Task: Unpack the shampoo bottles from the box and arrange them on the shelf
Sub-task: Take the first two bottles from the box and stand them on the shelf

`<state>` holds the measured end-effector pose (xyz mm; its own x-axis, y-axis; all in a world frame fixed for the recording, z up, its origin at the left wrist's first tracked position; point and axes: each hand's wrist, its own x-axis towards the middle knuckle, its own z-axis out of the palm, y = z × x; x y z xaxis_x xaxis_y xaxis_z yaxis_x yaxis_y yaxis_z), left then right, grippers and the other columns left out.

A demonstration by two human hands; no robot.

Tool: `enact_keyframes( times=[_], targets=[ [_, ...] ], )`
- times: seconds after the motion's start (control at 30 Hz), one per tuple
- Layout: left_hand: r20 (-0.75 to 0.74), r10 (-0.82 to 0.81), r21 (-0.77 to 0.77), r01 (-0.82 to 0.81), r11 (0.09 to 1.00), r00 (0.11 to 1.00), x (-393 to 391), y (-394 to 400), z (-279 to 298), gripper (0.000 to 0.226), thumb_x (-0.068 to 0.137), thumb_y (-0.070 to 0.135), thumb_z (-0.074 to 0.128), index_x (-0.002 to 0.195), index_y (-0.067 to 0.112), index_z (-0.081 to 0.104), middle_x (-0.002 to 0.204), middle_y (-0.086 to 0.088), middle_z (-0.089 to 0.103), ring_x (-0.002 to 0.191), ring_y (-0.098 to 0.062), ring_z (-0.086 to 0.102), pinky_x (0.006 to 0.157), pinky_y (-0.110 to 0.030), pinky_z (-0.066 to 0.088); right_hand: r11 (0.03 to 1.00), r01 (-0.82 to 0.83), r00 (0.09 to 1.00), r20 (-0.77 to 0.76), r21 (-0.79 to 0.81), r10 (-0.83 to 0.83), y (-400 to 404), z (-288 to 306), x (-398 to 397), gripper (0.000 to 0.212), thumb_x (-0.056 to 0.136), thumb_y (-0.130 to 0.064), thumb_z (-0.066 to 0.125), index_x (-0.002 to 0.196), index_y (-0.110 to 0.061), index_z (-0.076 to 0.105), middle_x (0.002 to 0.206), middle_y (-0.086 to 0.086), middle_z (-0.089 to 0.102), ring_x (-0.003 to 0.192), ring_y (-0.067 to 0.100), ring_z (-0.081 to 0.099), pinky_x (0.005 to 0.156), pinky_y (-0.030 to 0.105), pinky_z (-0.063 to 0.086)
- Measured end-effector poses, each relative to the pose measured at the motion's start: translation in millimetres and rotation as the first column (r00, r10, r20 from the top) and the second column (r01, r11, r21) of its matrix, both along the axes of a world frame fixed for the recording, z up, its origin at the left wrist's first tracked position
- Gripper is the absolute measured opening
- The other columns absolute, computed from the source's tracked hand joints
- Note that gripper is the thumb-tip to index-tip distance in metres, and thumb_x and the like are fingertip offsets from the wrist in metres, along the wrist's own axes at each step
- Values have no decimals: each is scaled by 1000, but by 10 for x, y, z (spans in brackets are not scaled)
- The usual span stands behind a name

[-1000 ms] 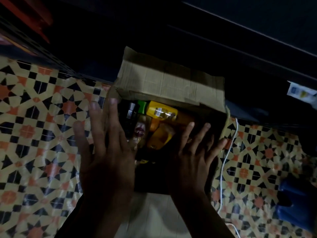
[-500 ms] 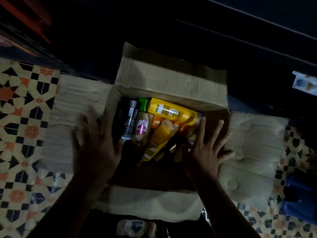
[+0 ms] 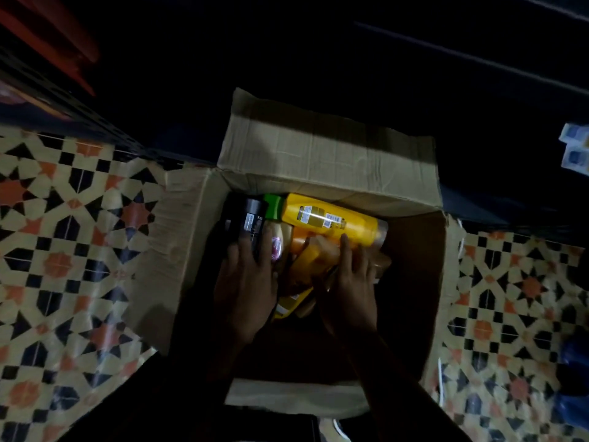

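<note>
An open cardboard box [image 3: 191,250] stands on the patterned floor with several shampoo bottles lying inside. A large yellow bottle [image 3: 331,218] with a green cap [image 3: 274,207] lies across the back. A black bottle [image 3: 251,215] sits at the left, and a beige bottle with a pink label [image 3: 276,247] lies beside it. My left hand [image 3: 245,288] is inside the box with its fingers laid over the black bottle. My right hand [image 3: 350,288] curls around a smaller yellow bottle [image 3: 306,260] in the middle. The shelf area above is dark.
The box's back flap [image 3: 318,154] stands up toward the dark shelving. A blue object [image 3: 573,378] and a white cable [image 3: 441,378] lie on the floor at the right. Blue-and-white packs [image 3: 577,148] show at the upper right edge.
Both hands left the side flaps and moved down into the box onto the bottles. The flaps now stand open and the view has come closer to the box.
</note>
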<state>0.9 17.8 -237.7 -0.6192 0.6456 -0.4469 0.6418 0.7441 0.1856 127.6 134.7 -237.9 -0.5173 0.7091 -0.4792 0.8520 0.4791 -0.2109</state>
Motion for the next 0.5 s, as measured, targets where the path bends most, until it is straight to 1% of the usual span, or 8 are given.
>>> enact_keyframes(
  times=[0.03,0.1,0.17,0.2,0.27,0.37,0.43,0.5],
  targets=[
    [60,18,0,-18,1000,998,41,46,-38,87,87,36,69,159,20,23,143,-18,39,121,-35,48,91,-45,49,999,37,999,14,9,-37,-23,-71,-40,82,93,-50,50,160,-13,24,154,30,35,140,53,34,105,63,40],
    [125,60,-44,-55,998,990,137,149,-131,94,89,35,68,160,24,8,139,-13,32,120,-30,46,88,-39,48,992,118,993,26,36,-119,-61,-155,-150,77,88,-50,46,153,-8,41,140,34,48,123,57,50,93,64,48],
    [79,109,-102,-100,990,991,231,230,-218,102,85,35,71,161,26,4,136,-13,33,116,-29,46,80,-35,42,991,106,994,4,86,-107,-101,-235,-213,68,95,-51,42,150,-11,47,140,33,50,120,54,54,92,60,50],
    [31,113,-106,-109,988,993,262,251,-255,102,82,35,71,162,26,9,132,-14,38,111,-29,47,75,-35,41,992,59,998,-15,109,-58,-122,-287,-221,70,96,-56,38,151,-13,47,143,31,48,122,52,54,92,57,51],
    [-48,100,-82,-103,991,994,300,241,-318,100,77,35,73,162,22,23,125,-19,45,102,-33,48,69,-39,42,995,-8,997,-70,103,16,-165,-404,-216,81,88,-65,42,154,-19,39,149,26,42,124,51,53,90,55,53],
    [-81,82,-57,-86,995,993,359,183,-449,96,83,46,67,163,18,20,137,-26,46,106,-37,49,75,-43,46,996,0,984,-177,92,16,-207,-562,-189,82,86,-64,49,156,-24,32,153,23,36,130,48,44,94,54,48],
    [-50,110,-56,-113,992,993,442,229,-520,92,87,40,68,162,16,21,140,-29,47,106,-39,51,79,-46,47,993,21,971,-240,117,8,-202,-641,-189,78,89,-59,50,156,-23,33,152,26,34,132,47,36,100,58,44],
    [28,169,-21,-169,985,985,489,291,-566,95,85,36,75,161,13,23,139,-29,50,106,-41,54,79,-47,50,989,33,966,-259,142,5,-166,-667,-196,76,88,-56,53,155,-28,33,153,23,31,131,42,32,96,58,49]
  ],
)
